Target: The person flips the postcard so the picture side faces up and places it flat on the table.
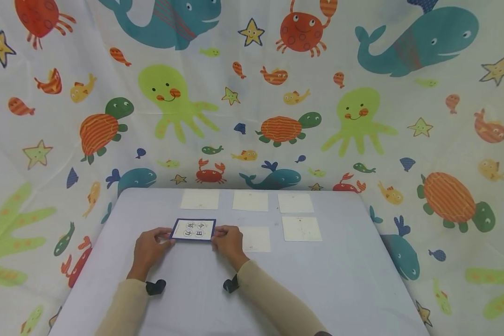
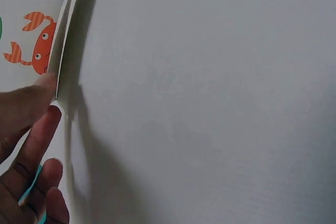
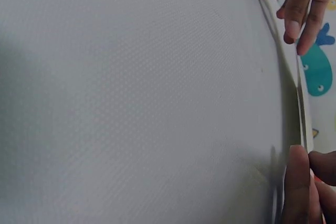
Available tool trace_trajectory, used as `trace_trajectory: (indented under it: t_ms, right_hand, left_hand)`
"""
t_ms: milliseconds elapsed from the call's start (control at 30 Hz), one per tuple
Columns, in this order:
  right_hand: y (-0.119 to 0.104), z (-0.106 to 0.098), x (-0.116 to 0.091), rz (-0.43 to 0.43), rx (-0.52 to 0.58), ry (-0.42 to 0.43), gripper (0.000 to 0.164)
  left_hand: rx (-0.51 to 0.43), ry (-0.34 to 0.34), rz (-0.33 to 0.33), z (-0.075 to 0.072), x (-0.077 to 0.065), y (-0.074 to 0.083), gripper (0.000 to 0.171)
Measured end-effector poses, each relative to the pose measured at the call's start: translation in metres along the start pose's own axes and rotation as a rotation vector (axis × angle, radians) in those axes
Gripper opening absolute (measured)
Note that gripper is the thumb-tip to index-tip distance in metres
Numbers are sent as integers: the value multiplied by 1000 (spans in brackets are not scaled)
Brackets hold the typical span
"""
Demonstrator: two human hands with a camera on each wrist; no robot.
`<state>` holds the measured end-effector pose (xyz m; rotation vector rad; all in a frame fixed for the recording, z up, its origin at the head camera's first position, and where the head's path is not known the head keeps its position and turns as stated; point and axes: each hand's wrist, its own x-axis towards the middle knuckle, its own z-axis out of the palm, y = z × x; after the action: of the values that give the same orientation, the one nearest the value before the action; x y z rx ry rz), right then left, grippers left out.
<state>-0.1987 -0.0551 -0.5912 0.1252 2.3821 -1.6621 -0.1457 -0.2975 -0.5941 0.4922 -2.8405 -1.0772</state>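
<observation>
You held the blue-bordered card [image 1: 193,230] over the left-middle part of the worktop [image 1: 340,289], one hand at each short end. Your left hand [image 1: 149,249] pinched its left edge between thumb and fingers; your right hand [image 1: 229,242] pinched the right edge likewise. Lower fingers of the left hand hung apart in the left wrist view. From both wrists the card showed edge-on as two thin edges with a slight gap; could not tell if that was one piece or two.

Writing: white face, circled black characters, seemingly 今日 in the right column, 努力 in the left. Smaller marks beside them, illegible.

Five white cards lay flat. Far row, left to right: first card [image 1: 199,199], second card [image 1: 250,201], third card [image 1: 296,203]. Nearer: fourth card [image 1: 301,228] below the third, fifth card [image 1: 257,239] just beside your right hand. Faint print on them, too small to read. Behind hung a sea-animal cloth [image 1: 218,95], with no lettering you could read.
</observation>
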Motion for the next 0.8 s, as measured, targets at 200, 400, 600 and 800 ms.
trace_trajectory:
  t_ms: [200,400,600,800]
  right_hand:
    - [4,1,2,16,-4,14,29]
    - [5,-2,5,-32,20,29,26]
    - [4,-6,12,-72,0,27,26]
    - [-2,-9,19,-65,26,14,26]
  left_hand:
    - [23,14,16,3,-2,-2,41]
    - [8,49,12,2,-4,0,37]
    - [12,53,15,-2,3,3,37]
    - [-4,44,-4,-3,10,8,37]
